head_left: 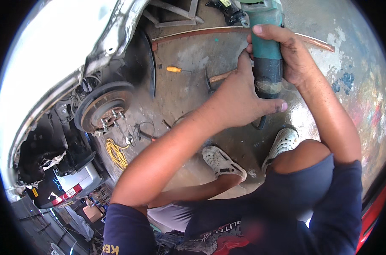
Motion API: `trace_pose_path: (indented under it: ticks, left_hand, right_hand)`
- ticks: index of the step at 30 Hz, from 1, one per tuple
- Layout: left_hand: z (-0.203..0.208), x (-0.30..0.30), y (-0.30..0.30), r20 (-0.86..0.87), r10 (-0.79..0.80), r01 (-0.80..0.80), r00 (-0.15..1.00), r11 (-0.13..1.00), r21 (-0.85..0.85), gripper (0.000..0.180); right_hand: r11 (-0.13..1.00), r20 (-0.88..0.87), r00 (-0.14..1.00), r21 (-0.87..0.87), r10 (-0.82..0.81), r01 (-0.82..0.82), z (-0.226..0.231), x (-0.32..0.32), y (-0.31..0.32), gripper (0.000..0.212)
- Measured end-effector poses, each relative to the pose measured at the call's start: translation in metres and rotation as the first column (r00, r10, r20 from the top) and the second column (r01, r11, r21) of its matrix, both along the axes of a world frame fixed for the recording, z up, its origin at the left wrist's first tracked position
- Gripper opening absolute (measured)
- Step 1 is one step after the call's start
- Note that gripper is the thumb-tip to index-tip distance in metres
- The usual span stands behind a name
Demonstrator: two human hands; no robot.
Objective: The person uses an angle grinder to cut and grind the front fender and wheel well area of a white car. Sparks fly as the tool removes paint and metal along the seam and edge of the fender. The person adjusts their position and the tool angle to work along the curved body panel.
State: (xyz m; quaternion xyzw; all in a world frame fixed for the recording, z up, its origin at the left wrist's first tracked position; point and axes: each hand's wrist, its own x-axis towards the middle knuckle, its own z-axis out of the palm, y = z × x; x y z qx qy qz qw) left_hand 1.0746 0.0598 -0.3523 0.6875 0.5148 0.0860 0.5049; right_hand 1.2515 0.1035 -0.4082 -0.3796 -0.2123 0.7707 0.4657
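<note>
While both hands (pixel 246 95) (pixel 295 57) clasp it, the cylindrical tool (pixel 267 66) looks scuffed.

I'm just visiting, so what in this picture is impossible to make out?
In the head view:
- Far end of the green power tool: cut off by the top edge.
- Most of the right hand's fingers: hidden behind the tool.
- Handle end of the hammer: hidden behind the left hand.
- Part of the print on the dark shirt: blurred.
</note>
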Motion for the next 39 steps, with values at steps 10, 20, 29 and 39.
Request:
trace_pose_path:
  ticks: [10,20,29,39]
  left_hand:
    - [-0.009,0.067,-0.01,0.017,0.44,-0.438,0.898,0.896,-0.071,0.105]
    - [-0.036,0.076,-0.011,0.39,0.417,-0.456,0.821,0.89,0.007,0.091]
    - [-0.036,0.064,-0.014,0.673,0.405,-0.373,0.619,0.906,-0.202,0.084]
    - [-0.05,0.066,-0.007,0.713,0.404,-0.377,0.573,0.902,-0.209,0.094]
  right_hand:
    - [1.0,0.274,0.962,0.016,0.016,-0.021,0.029,0.014,0.015,0.031]
    - [0.966,0.618,0.785,0.175,0.044,-0.191,0.047,0.024,0.036,0.044]
    - [0.967,0.814,0.58,0.181,-0.044,-0.181,0.075,-0.001,0.021,0.046]
    - [0.965,0.867,0.486,0.209,-0.107,-0.159,0.081,-0.006,0.024,0.066]
